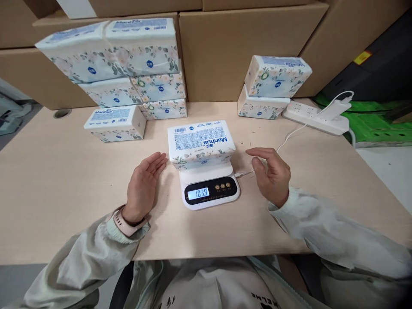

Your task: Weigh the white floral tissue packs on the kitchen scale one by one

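A tissue pack (201,141) marked "Manhua" lies on a white digital kitchen scale (210,193), its printed top facing up. The scale's lit display (198,193) reads 103.9. Just left of the pack is my left hand (143,184), palm turned inward, fingers stretched out and apart from the pack. My right hand (272,174) hovers on the other side, thumb and fingers parted, with nothing in it. Neither hand touches the pack or the scale.
Several tissue packs (148,64) are stacked at the back left, with one pack (116,122) in front. Two more packs (277,77) stand stacked at the back right, beside a white power strip (315,116). A white cable (286,139) runs to the scale. Cardboard boxes (238,56) line the back.
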A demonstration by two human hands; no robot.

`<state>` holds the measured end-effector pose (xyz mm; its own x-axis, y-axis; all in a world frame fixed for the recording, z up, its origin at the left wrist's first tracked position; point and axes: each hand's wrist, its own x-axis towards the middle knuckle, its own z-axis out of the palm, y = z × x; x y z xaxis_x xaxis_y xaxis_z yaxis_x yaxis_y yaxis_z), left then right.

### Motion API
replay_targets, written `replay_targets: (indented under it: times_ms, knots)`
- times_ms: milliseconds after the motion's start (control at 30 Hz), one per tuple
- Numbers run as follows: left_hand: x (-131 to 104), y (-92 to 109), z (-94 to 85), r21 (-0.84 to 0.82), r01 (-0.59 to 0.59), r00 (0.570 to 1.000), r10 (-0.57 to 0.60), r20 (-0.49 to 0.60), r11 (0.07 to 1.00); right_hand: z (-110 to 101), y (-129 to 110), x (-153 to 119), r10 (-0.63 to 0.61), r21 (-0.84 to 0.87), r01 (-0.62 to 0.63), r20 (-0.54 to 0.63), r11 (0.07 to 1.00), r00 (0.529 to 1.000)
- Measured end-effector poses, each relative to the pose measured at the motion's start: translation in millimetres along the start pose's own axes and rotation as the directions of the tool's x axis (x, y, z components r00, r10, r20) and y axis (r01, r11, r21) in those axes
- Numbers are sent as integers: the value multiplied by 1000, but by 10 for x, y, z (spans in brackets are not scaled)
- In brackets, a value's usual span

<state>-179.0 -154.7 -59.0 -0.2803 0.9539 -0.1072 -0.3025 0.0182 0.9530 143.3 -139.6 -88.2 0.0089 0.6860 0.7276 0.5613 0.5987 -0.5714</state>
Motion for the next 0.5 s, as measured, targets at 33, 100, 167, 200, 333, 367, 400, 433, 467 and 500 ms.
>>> replay_targets:
  times_ms: [33,100,167,200,333,367,400,433,467,500]
  knots:
    - [0,9,-2,-2,18,1000,-19,-6,1000,-1,7,0,1,4,-1,3,1000,1000]
    - [1,33,-15,-7,42,999,-42,2,999,-16,24,6,-10,13,10,27,1000,1000]
    - [8,55,-44,2,16,999,-16,28,1000,-39,39,23,-9,12,8,100,1000,995]
    - [16,64,-62,20,-16,999,15,46,1000,-45,40,35,5,7,-7,158,1000,987]
    - [82,97,-73,190,-133,982,105,154,973,51,-25,95,93,21,-111,400,994,912]
    - [100,114,-42,232,-152,972,102,212,961,111,-55,112,91,49,-126,446,991,890]
    - [114,141,9,262,-171,955,95,280,950,177,-85,132,81,79,-135,476,988,875]
    - [123,179,80,280,-194,932,88,351,940,241,-113,160,71,104,-138,484,985,872]
    - [128,228,170,286,-221,905,86,417,932,294,-133,199,61,121,-132,466,984,883]
    - [129,287,280,285,-251,876,91,474,925,328,-142,254,54,128,-118,420,985,906]
